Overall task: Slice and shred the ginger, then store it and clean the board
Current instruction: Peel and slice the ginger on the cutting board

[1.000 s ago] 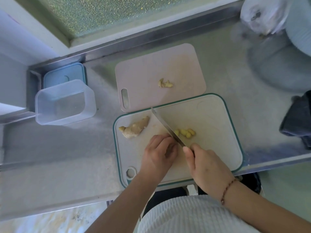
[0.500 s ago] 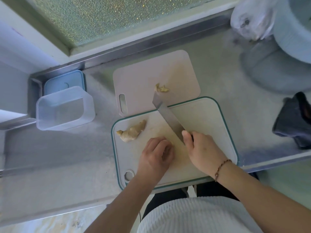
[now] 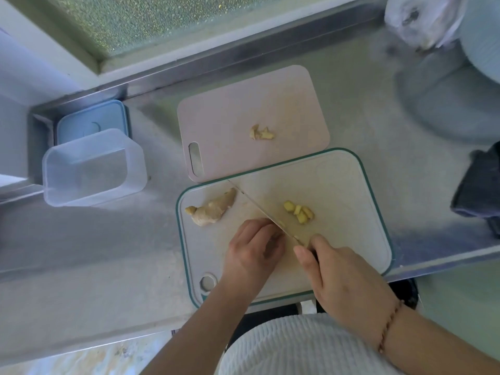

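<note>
- While the right hand (image 3: 343, 272) grips the dark handle of a thin-bladed kitchen knife (image 3: 259, 209), the blade lies on edge across the green-rimmed white plastic cutting board (image 3: 351, 239), running from the hand up toward the board's far-left edge.
- The left hand (image 3: 253, 250) rests on that board just left of the blade, fingers curled down over something small; what it holds is hidden, so its grip cannot be told.
- A large knobbly beige piece of ginger (image 3: 212, 209) lies on the board's far-left part, left of the blade and apart from the left hand.
- A small heap of yellow cut ginger pieces (image 3: 299, 212) lies near the board's middle, right of the blade.
- Beyond the board, touching its far edge, sits a pale pink rectangular cutting board (image 3: 230, 125) with a slot handle; a few ginger scraps (image 3: 261, 132) lie on it.
- Left of the board, well apart, stands a clear plastic rectangular container (image 3: 93, 169), with a light blue lid (image 3: 90, 121) behind it.
- Right of the board lies a dark folded cloth (image 3: 479, 190).
- Everything sits on a stainless steel worktop (image 3: 108, 253).
</note>
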A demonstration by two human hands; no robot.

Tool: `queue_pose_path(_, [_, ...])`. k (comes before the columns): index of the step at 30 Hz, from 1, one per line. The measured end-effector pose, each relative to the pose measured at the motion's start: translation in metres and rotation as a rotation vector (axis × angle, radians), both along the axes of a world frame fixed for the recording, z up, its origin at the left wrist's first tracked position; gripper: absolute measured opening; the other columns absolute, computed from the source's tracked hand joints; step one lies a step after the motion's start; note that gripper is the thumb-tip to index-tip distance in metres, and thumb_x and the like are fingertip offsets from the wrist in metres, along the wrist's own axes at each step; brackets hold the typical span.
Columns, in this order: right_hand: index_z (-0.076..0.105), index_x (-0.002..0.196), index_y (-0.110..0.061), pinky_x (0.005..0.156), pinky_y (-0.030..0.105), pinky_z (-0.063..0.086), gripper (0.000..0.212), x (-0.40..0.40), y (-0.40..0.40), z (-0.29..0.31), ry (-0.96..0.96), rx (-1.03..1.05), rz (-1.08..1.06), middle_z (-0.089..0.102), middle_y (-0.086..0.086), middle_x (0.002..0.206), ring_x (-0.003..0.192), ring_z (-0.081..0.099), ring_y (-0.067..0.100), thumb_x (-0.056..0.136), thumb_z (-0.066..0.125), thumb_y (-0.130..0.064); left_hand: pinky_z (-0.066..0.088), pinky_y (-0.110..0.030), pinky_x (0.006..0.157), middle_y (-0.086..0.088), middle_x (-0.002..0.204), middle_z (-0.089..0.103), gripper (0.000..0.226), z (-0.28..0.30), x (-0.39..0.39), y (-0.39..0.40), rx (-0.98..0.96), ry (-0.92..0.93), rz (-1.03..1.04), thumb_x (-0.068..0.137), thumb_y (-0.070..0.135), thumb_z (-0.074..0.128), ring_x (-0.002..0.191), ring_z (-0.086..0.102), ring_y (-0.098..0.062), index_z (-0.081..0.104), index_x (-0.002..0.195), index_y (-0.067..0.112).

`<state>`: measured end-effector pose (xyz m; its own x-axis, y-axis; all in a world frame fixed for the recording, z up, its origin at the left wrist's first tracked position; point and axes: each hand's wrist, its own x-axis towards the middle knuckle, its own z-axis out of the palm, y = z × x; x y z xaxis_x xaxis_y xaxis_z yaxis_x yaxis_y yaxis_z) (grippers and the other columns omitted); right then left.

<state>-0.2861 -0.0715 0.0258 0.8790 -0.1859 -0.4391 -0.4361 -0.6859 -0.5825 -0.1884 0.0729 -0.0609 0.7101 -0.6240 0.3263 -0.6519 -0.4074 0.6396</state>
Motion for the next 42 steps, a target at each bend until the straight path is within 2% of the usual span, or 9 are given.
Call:
queue_pose_path(9, [0.035,0.08,-0.029,0.049,0.029,0.043,0.045,0.021,0.002,-0.015,0.048,-0.036,-0.017,0.05,-0.007,0.058,0.049,0.049,0.01,0.088,0.003,-0.06,0.054,-0.023,0.074,-0.007,0.089,0.071,0.009,-0.001,0.002,0.0,-0.017,0.003,-0.021,0.081,0.003,0.081,0.081,0.064,-0.017,0.076,0.088,0.001])
queue_pose_path(14, [0.047,0.098,-0.023,0.057,0.036,0.053,0.057,0.042,0.008,-0.023,-0.023,-0.162,-0.011,0.064,-0.001,0.085,0.06,0.059,0.017,0.09,0.002,-0.057,0.049,-0.016,0.072,-0.008,0.084,0.068,0.02,-0.001,0.0,-0.001,-0.023,-0.012,0.021,0.094,0.012,0.064,0.077,0.06,-0.014,0.073,0.081,0.0])
queue_pose_path(18, [0.045,0.112,-0.021,0.056,0.036,0.054,0.053,0.039,0.015,-0.02,-0.02,-0.165,-0.005,0.058,-0.005,0.073,0.059,0.059,0.017,0.094,0.008,-0.054,0.038,-0.006,0.08,-0.009,0.082,0.066,0.017,-0.002,0.001,-0.002,-0.022,-0.019,0.045,0.088,0.005,0.061,0.075,0.055,-0.014,0.071,0.076,-0.001])
queue_pose_path(25, [0.056,0.106,-0.017,0.069,0.036,0.054,0.051,0.041,0.004,-0.023,-0.076,-0.078,-0.078,0.066,0.005,0.101,0.078,0.063,0.021,0.1,0.017,-0.049,0.051,-0.02,0.072,-0.008,0.088,0.067,0.018,0.001,0.0,-0.004,-0.019,-0.019,-0.004,0.095,0.014,0.064,0.079,0.059,-0.014,0.073,0.088,0.0])
queue_pose_path(26, [0.058,0.104,-0.017,0.07,0.035,0.054,0.049,0.04,0.001,-0.023,-0.082,-0.031,-0.095,0.067,0.004,0.1,0.079,0.063,0.02,0.101,0.019,-0.048,0.052,-0.021,0.071,-0.007,0.087,0.066,0.008,0.002,0.001,-0.003,-0.004,-0.013,-0.017,0.089,0.008,0.07,0.079,0.058,-0.013,0.073,0.088,0.001])
queue_pose_path(29, [0.053,0.076,-0.02,0.063,0.037,0.052,0.046,0.041,-0.013,-0.023,-0.068,0.103,-0.191,0.059,-0.001,0.067,0.059,0.056,0.015,0.101,0.023,-0.046,0.054,-0.027,0.068,-0.006,0.086,0.065,0.017,0.005,0.0,-0.004,0.032,0.031,-0.004,0.074,-0.004,0.081,0.078,0.06,-0.017,0.073,0.087,0.003])
queue_pose_path(32, [0.044,0.066,-0.019,0.053,0.028,0.04,0.048,0.043,-0.022,-0.024,-0.059,0.154,-0.21,0.049,-0.002,0.059,0.053,0.047,0.013,0.101,0.024,-0.046,0.054,-0.028,0.068,-0.005,0.085,0.065,0.015,0.008,-0.003,-0.005,0.025,0.036,0.017,0.074,-0.004,0.081,0.077,0.061,-0.018,0.073,0.085,0.004])
queue_pose_path(37, [0.046,0.073,-0.026,0.049,0.027,0.041,0.043,0.032,-0.024,-0.02,-0.105,0.207,-0.11,0.051,-0.002,0.055,0.048,0.049,0.016,0.094,0.024,-0.055,0.054,-0.028,0.069,-0.003,0.09,0.064,0.015,0.011,0.0,-0.003,0.051,0.08,0.048,0.075,0.0,0.079,0.079,0.059,-0.015,0.071,0.086,0.005])
queue_pose_path(42, [0.048,0.095,-0.028,0.047,0.028,0.046,0.054,0.009,-0.029,-0.021,-0.124,-0.06,0.109,0.054,-0.006,0.056,0.047,0.052,0.009,0.088,0.012,-0.068,0.052,-0.021,0.081,0.0,0.097,0.067,0.018,0.018,0.004,0.004,0.036,0.146,0.05,0.081,0.017,0.067,0.089,0.061,-0.012,0.074,0.093,0.006])
